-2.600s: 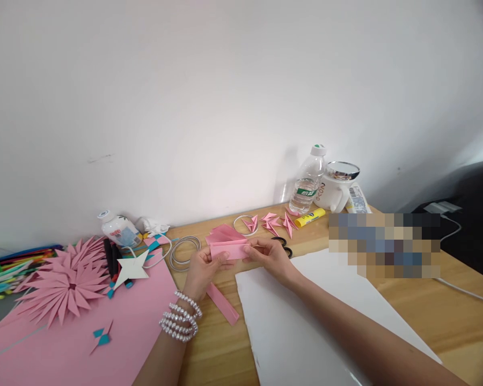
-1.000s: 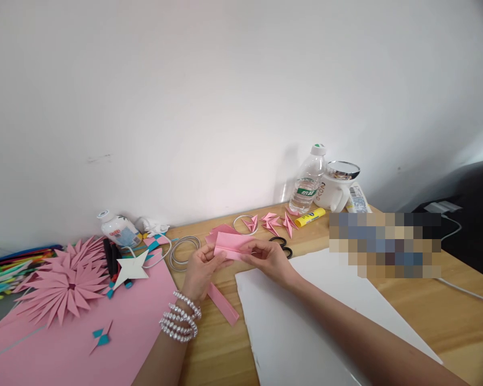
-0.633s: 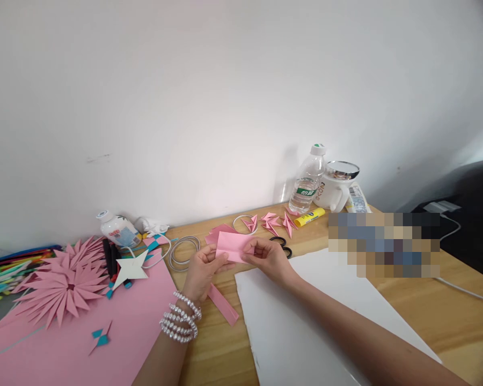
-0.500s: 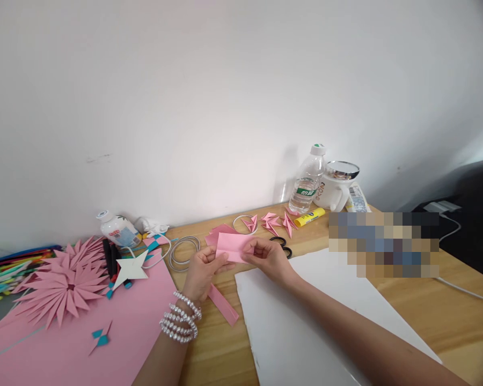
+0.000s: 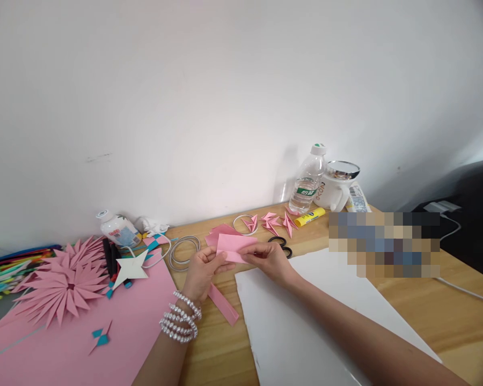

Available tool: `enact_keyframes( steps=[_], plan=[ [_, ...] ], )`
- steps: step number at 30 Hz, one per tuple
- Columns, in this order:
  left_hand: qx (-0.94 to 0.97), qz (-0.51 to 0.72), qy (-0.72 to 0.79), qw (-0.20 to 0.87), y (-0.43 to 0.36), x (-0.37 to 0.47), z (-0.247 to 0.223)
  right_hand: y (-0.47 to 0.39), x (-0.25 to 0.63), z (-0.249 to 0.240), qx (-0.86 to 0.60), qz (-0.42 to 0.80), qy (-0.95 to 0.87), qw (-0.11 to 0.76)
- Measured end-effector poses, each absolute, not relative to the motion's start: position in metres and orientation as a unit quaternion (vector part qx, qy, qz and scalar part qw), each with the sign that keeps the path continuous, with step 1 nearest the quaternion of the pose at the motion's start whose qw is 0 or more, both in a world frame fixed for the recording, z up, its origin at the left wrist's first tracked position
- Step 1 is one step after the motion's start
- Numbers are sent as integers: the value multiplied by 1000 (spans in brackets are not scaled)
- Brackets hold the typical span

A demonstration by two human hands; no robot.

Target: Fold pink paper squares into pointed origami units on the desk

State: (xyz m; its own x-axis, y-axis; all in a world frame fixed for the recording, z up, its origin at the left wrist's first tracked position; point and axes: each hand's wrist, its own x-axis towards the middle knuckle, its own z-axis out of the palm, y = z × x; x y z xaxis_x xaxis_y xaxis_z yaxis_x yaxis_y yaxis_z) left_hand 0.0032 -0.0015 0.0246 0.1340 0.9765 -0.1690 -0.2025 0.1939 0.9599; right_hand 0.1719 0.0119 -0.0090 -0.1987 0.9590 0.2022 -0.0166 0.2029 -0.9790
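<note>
A creased piece of pink paper (image 5: pixel 230 243) is held up between both hands above the wooden table. My left hand (image 5: pixel 205 267) pinches its left edge, thumb in front. On the right side, the fingers and thumb of my right hand (image 5: pixel 269 259) are closed on the paper near the crease. More pink paper (image 5: pixel 216 235) lies just behind it, partly covered. A narrow pink strip (image 5: pixel 224 305) rests on the table below my left hand. Folded pink paper pieces (image 5: pixel 271 222) lie behind my right hand, near black-handled scissors (image 5: pixel 284 246).
White board (image 5: pixel 298 321) lies under my right forearm. Pink sheet (image 5: pixel 137 321), spiky pink paper shapes (image 5: pixel 70 287) and a white star (image 5: pixel 132 269) are left. At the back stand a water bottle (image 5: pixel 307 182) and mug (image 5: pixel 334 193), with a yellow glue stick (image 5: pixel 309 217) in front.
The fingers of my right hand have shifted left across the pink paper, and its upper right part now shows above them. My left hand has barely moved.
</note>
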Motion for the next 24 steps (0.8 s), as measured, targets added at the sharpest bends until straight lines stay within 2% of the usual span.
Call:
enact_keyframes(
  steps=[24],
  plan=[
    [423, 479, 447, 626, 0, 1, 21, 8, 173, -3, -367, 574, -519, 516]
  ],
)
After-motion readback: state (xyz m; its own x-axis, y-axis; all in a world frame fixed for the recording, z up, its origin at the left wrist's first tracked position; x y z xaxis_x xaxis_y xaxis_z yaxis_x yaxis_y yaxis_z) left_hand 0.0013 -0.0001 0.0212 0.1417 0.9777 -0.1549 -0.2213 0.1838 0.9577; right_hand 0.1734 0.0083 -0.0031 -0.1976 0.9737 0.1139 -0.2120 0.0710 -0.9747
